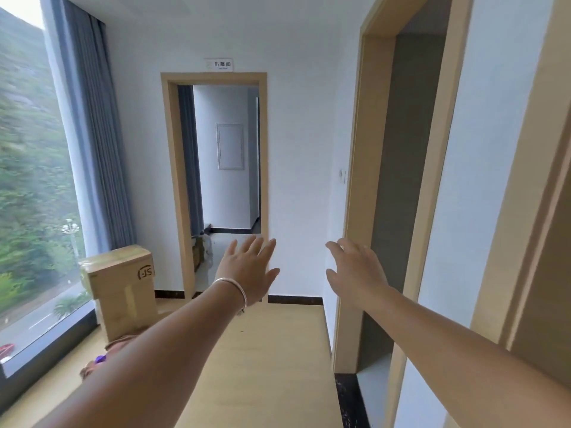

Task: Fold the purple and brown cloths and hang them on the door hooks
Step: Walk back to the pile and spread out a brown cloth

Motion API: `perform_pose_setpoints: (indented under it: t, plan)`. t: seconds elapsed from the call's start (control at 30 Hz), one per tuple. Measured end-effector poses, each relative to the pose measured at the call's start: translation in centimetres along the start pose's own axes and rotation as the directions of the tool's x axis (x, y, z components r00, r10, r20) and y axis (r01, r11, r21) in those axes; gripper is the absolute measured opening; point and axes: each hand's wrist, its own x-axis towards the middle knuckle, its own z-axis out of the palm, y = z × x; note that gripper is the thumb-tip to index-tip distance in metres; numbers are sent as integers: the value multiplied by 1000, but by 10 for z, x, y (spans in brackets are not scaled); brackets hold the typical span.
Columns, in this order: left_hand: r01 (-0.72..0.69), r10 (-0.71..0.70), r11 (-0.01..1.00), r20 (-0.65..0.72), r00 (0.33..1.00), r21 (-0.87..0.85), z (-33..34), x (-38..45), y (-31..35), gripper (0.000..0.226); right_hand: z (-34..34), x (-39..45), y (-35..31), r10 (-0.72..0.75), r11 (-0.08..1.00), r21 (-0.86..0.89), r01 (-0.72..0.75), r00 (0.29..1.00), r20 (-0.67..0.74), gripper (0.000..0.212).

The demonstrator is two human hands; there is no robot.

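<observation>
Basically, both left hand and right hand had fingers spread, empty; soft crumpled brown-and-purple cloth pile, lower left, probably light, floppy, best pinched at corners.

one view only, worn on the head, looking forward and slightly down a hallway. both arms reach out from the bottom edge, left hand and right hand close to the lens. straight ahead stands an open doorway, farther off; window at left, wide-angle bending the edges.
</observation>
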Motion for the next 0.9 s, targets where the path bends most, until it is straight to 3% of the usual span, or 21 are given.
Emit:
perform_pose_setpoints:
  t: [0.53,0.9]
  plan:
    - [-15,14,999,-22,1000,-33,122,212,-107,66,108,212,9,83,996,-18,-82,996,29,53]
    - [-61,61,998,-1,998,-16,204,334,-107,66,192,337,61,85,996,11,-86,996,40,54]
